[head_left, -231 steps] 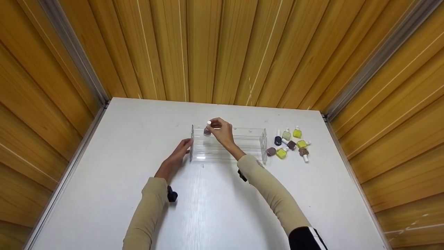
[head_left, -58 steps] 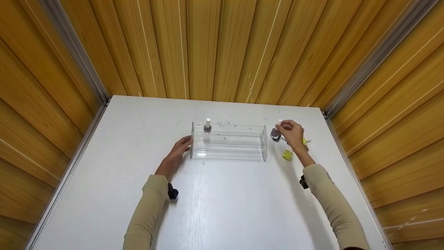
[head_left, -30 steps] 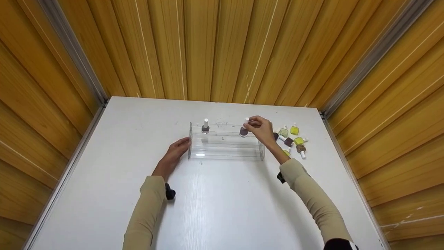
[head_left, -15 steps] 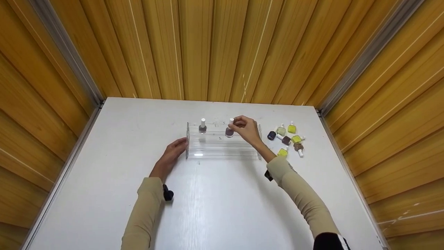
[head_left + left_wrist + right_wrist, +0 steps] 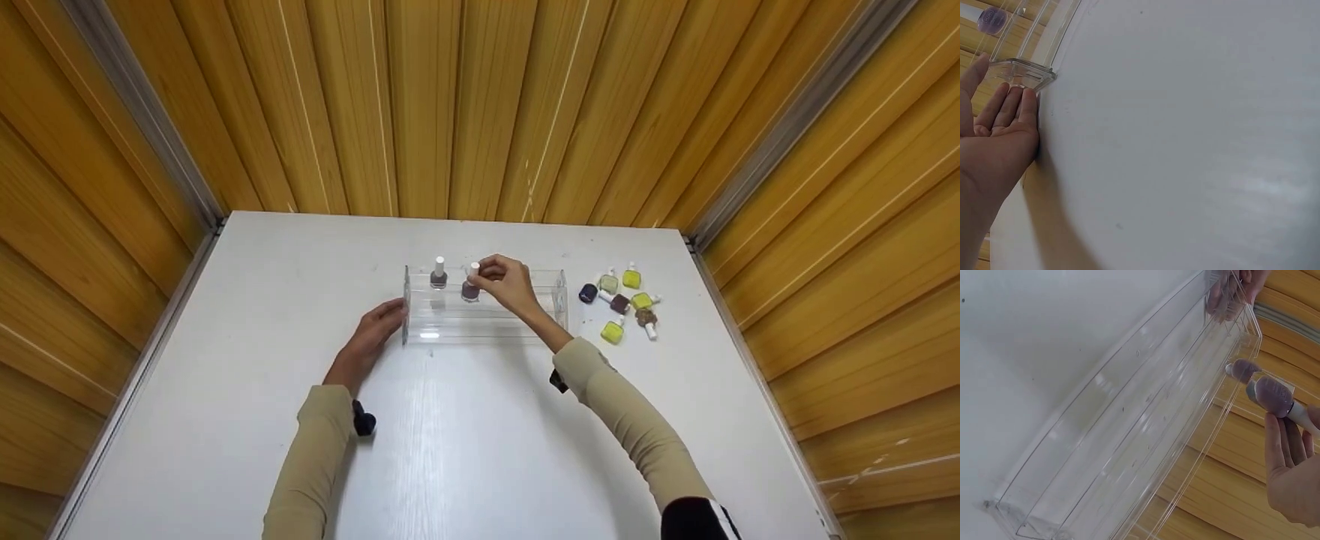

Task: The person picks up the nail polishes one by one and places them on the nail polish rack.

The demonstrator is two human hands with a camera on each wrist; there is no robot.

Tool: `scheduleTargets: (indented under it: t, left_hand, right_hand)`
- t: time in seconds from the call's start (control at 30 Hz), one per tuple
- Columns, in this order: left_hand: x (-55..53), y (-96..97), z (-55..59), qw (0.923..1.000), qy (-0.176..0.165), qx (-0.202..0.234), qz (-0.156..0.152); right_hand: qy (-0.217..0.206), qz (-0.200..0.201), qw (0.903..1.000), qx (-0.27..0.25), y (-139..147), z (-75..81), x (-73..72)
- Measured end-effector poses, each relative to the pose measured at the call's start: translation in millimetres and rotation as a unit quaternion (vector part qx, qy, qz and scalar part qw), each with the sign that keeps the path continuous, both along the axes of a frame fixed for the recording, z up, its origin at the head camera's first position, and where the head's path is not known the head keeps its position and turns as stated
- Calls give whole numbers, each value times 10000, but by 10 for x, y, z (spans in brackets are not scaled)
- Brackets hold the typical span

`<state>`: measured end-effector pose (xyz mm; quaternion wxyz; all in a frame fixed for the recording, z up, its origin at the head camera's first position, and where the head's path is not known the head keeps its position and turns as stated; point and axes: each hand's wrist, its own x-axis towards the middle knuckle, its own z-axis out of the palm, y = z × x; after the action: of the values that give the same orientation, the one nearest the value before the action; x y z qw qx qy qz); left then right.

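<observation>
A clear acrylic tiered rack (image 5: pixel 480 335) stands on the white table. My right hand (image 5: pixel 511 286) pinches the white cap of a purple nail polish bottle (image 5: pixel 470 291) over the rack's back tier. The right wrist view shows this nail polish bottle (image 5: pixel 1273 396) tilted, close beside another bottle (image 5: pixel 1244 370). That dark mauve bottle (image 5: pixel 439 279) is upright on the back tier, near the left end. At the rack's left end panel rests my left hand (image 5: pixel 373 330); in the left wrist view its fingers (image 5: pixel 1027 107) reach out nearly straight to the panel.
Right of the rack several nail polish bottles lie loosely on the table (image 5: pixel 450 450): yellow ones (image 5: pixel 612 332), a pale green one (image 5: pixel 608 283), a dark blue one (image 5: pixel 588 292), a dark purple one (image 5: pixel 619 303) and a glittery brown one (image 5: pixel 646 318). Yellow-brown panels (image 5: pixel 420 112) surround the table.
The first mauve bottle was set on the back tier. My right hand then took a purple bottle from the group on the right and carried it left beside the first. My left hand stayed put.
</observation>
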<state>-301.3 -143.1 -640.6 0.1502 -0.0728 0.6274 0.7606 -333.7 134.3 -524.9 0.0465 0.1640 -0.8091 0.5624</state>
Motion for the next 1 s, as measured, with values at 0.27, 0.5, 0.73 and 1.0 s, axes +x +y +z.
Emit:
scheduleTargets:
  t: [0.27,0.5,0.73,1.0]
  left_hand:
    - [16,-2,-1,10000,39,71,31]
    - [21,-3,-15,9999,86,74,-3]
    - [28,26,-30,10000,15,30,-44]
    - [4,12,-9,10000,0,-76,-4]
  right_hand:
    - [116,207,9996,141,-167,-91,3]
    - [168,270,9989,331,-306,-170,18]
    - [132,375,9992,80,-372,-268,69]
    - [70,399,9992,-20,-462,-341,5]
